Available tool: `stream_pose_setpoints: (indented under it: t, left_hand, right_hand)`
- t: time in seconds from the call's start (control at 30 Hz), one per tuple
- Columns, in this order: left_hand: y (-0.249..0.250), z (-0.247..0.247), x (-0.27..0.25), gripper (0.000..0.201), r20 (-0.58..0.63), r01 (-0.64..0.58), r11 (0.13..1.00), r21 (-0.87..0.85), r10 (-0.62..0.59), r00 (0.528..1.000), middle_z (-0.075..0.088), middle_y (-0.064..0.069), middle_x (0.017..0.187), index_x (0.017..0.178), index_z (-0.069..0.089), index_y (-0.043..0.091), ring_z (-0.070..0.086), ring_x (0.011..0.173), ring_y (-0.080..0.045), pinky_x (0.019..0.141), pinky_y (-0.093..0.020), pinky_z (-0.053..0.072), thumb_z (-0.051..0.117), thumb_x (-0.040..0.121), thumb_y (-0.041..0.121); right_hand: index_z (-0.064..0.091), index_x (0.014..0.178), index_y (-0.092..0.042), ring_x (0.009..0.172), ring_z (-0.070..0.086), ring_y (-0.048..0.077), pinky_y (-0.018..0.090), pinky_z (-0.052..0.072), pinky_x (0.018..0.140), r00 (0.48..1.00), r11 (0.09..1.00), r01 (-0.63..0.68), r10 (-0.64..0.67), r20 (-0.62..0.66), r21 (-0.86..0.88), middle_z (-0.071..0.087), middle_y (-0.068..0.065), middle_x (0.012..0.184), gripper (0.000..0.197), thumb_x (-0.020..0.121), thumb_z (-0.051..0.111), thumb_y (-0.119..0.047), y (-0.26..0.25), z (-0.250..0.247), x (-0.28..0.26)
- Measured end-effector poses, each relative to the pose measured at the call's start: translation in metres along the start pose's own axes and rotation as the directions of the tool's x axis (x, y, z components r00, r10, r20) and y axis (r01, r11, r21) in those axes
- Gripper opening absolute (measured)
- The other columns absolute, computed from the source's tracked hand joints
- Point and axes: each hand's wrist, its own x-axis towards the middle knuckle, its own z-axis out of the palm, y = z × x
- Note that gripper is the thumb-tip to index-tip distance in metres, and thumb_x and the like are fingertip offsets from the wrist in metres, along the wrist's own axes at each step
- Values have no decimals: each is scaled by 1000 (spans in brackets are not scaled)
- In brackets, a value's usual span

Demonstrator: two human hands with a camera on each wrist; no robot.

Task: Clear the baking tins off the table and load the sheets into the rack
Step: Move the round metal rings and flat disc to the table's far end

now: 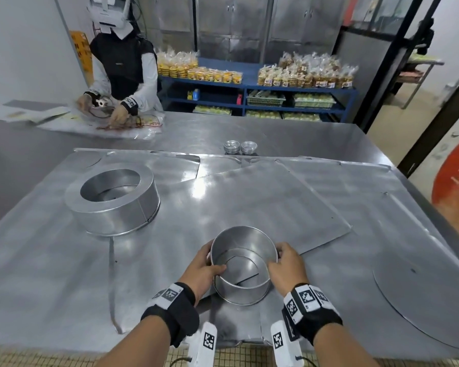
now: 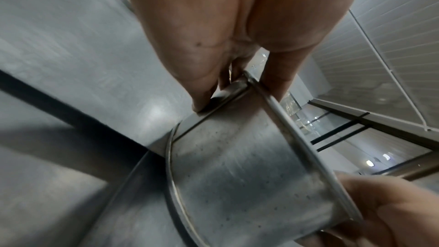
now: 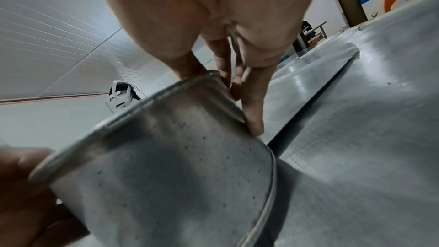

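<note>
A small round metal baking tin (image 1: 243, 263) is held between both my hands near the table's front edge, tilted toward me. My left hand (image 1: 204, 268) grips its left rim, thumb over the edge, and my right hand (image 1: 284, 263) grips the right rim. In the left wrist view the tin (image 2: 237, 172) fills the lower frame under my left hand (image 2: 228, 85). The right wrist view shows the tin's wall (image 3: 171, 166) with my right hand (image 3: 228, 89) curled round its rim. A large round tin (image 1: 112, 200) sits at the left on flat metal sheets (image 1: 263, 197).
Overlapping sheets cover the steel table (image 1: 316, 133). Two stacks of tiny tart tins (image 1: 240, 147) stand at the sheets' far edge. Another person (image 1: 122, 67) works at the far left corner. A blue shelf (image 1: 249, 88) with bagged goods lines the back wall.
</note>
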Motion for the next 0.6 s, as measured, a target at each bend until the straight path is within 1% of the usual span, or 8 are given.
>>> stream_pose_setpoints:
  t: [0.1,0.23,0.27,0.37,0.43,0.5,0.53,0.6]
  left_hand:
    - [6,-2,-2,59,16,-19,995,97,17,1000,65,1,116,134,49,22,64,99,-11,68,-10,52,56,89,-16]
    - [20,-10,3,53,44,-56,927,371,43,998,60,2,129,135,49,19,62,104,-13,72,-8,46,66,89,0]
    - [26,-13,5,52,54,-63,884,462,43,998,59,4,128,136,50,19,60,110,-14,79,-10,46,67,88,5]
    - [45,-24,9,55,127,-64,721,690,-34,991,61,0,131,139,49,19,56,123,-20,100,-30,45,70,88,22]
    - [60,-32,9,55,157,-50,608,793,-125,980,63,-5,131,139,50,18,60,118,-24,98,-36,49,69,90,31]
    - [76,-42,9,48,159,-33,502,864,-209,965,65,-8,126,136,54,15,65,108,-26,86,-35,52,65,93,36]
    - [84,-48,9,45,152,-27,467,884,-234,960,67,-8,124,133,56,14,67,104,-25,81,-33,52,62,95,36]
    - [101,-64,10,41,123,-12,426,905,-235,964,69,-6,121,131,59,14,69,105,-25,82,-32,53,61,96,35]
  right_hand:
    - [64,108,-11,101,60,30,36,51,91,1000,998,-5,6,12,-66,65,12,108,31,77,62,-12,-3,1,0]
    - [60,116,-5,105,59,33,33,49,91,999,975,-13,21,33,-222,61,15,114,39,80,64,-21,-19,2,-1]
    - [57,118,-4,106,58,33,33,49,91,999,964,-16,29,44,-266,59,16,116,42,81,65,-23,-25,2,-1]
    - [50,122,-6,109,59,36,36,50,89,995,921,-24,60,81,-390,54,17,120,47,82,64,-28,-47,1,-2]
    - [50,123,-8,111,58,36,37,50,91,995,875,9,42,93,-484,51,17,124,46,85,62,-31,-65,2,-2]
    - [51,124,-8,116,54,37,38,49,93,994,833,47,15,107,-552,49,17,127,44,86,59,-30,-84,6,0]
    - [51,124,-9,116,53,37,38,48,93,993,818,69,-1,119,-571,50,17,127,43,87,59,-29,-94,7,1]
    - [55,121,-8,114,56,36,37,49,90,985,787,130,-31,172,-602,56,16,124,41,87,61,-29,-117,12,5]
